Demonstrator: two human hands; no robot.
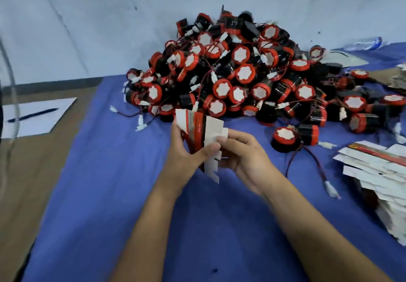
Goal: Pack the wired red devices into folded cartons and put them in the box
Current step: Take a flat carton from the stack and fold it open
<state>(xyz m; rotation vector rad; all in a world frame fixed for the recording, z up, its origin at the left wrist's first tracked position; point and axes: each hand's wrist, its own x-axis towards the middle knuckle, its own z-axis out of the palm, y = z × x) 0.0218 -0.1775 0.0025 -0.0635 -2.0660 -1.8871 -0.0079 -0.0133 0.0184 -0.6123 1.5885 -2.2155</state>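
Note:
A flat red, black and white carton stands on edge between my hands above the blue cloth. My left hand grips its left side, thumb across the front. My right hand pinches its white flaps from the right. Behind them rises a big heap of red-and-black wired devices with white caps and white plugs. One loose device lies just right of my hands, its wire trailing toward me. A stack of flat cartons sits at the right edge.
A blue cloth covers the work area over brown cardboard. A white sheet with a dark pen lies at the left. A white wall stands behind the heap. A plastic bottle lies far right.

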